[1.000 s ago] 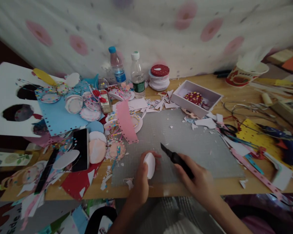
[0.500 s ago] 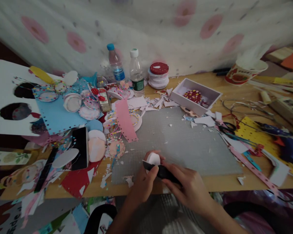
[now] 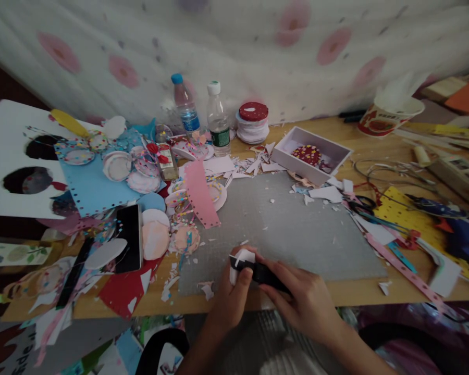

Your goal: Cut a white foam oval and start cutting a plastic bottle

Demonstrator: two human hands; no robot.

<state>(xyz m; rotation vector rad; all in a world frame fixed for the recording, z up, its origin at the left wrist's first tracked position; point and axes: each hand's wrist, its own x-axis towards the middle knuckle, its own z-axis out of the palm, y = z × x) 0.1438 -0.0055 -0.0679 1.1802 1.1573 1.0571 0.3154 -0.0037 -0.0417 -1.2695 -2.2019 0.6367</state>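
My left hand (image 3: 233,299) is closed around a small white piece (image 3: 245,255), perhaps paper or foam, near the front edge of the grey cutting mat (image 3: 297,224). In my right hand (image 3: 307,297) is a black utility knife (image 3: 269,276), gripped by its handle and pointing left. Its blade lies across the white piece, and my left thumb presses close to the blade. Fingers cover much of the piece's lower part. A pink dotted strip (image 3: 201,195) rests on the mat's left side.
Decorated paper discs and a phone (image 3: 128,237) crowd the left. Behind stand two plastic bottles (image 3: 220,122), a stack of discs (image 3: 252,125) and a white box (image 3: 285,151). Scissors (image 3: 362,205), a blue glue gun (image 3: 463,234) and a paper cup (image 3: 389,117) are at right.
The white piece has tilted in my left hand, and the blade now crosses it a little higher. A small white sliver shows just above my left fingers. Both hands stay in nearly the same place.
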